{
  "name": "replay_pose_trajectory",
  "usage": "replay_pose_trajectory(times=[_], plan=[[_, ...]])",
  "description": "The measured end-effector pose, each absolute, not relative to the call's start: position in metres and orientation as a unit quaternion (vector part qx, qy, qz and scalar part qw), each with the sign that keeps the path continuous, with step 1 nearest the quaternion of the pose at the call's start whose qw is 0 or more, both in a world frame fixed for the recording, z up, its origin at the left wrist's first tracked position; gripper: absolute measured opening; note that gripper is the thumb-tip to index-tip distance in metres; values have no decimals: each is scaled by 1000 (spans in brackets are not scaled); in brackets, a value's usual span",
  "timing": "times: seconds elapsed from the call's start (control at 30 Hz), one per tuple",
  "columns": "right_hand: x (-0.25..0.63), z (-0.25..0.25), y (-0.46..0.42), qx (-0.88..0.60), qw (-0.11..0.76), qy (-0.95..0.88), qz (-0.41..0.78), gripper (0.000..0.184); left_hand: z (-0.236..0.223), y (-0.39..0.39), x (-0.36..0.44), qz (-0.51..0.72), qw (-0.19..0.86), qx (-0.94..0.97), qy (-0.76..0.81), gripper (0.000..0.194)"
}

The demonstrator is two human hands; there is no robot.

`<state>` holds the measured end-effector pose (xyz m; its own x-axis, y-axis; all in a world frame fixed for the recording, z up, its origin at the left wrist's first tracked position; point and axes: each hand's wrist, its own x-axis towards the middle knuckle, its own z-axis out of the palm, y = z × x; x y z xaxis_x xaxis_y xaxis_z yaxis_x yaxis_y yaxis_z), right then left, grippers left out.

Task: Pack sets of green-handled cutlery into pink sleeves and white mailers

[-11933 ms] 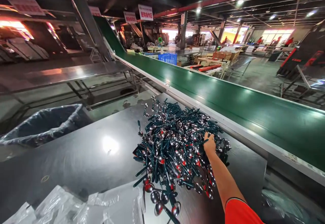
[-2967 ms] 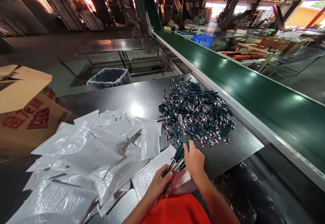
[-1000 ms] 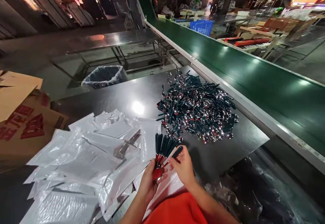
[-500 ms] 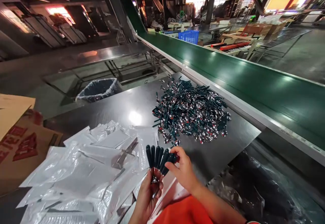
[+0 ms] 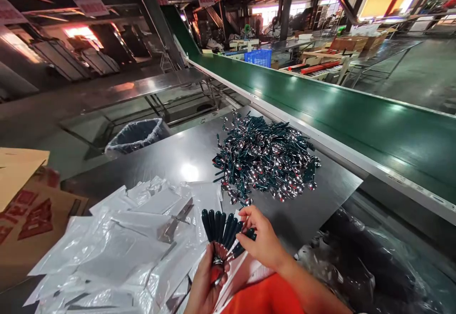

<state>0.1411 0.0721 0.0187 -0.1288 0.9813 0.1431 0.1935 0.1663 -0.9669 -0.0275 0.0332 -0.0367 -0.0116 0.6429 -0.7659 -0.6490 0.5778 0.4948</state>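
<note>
My left hand (image 5: 205,276) is closed around the metal bowl ends of several spoons (image 5: 218,228). Their dark green handles point up and spread like a fan. At the right side of that fan, my right hand (image 5: 262,240) has its thumb and fingers bent around the outermost handles; its fingertips partly hide them. Just beyond both hands, a large heap of similar spoons (image 5: 263,157), with shiny bowls and dark handles, lies on the metal table (image 5: 167,155). White plastic packets (image 5: 124,242) are piled to the left of my left hand.
A green conveyor belt (image 5: 320,98) runs along the table's far right side. A lined bin (image 5: 137,136) stands beyond the table, and a cardboard box (image 5: 42,214) is at the left. Dark items in clear plastic (image 5: 359,257) lie at lower right. A blue crate (image 5: 258,57) sits past the belt.
The spoon handles in my left hand have fanned out wider, with more of them showing separately. My right hand has moved slightly right and down with the outer handles. The view has tilted slightly.
</note>
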Motion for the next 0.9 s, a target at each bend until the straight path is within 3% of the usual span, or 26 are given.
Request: replay_pose_trajectory(times=[0.1, 0.23, 0.3, 0.37, 0.47, 0.53, 0.67, 0.9], plan=[[144, 24, 70, -442, 430, -696, 367, 43, -43, 30, -30, 478, 697, 21, 534, 33], [141, 21, 67, -450, 429, -711, 328, 6, -49, 25, -29, 488, 688, 33, 536, 39], [140, 15, 66, -475, 438, -692, 321, 14, -50, 24, -28, 492, 686, 47, 535, 47], [140, 10, 66, -497, 448, -673, 316, 4, -50, 24, -27, 486, 689, 67, 533, 54], [144, 8, 69, -469, 454, -689, 316, 30, -46, 24, -24, 487, 686, 98, 531, 54], [149, 11, 72, -416, 435, -733, 317, 34, -40, 24, -22, 494, 680, 109, 530, 53], [155, 17, 75, -378, 402, -773, 311, 17, -32, 24, -17, 490, 683, 99, 533, 55], [156, 11, 72, -404, 391, -767, 310, 2, -33, 23, -19, 473, 688, 132, 535, 54]])
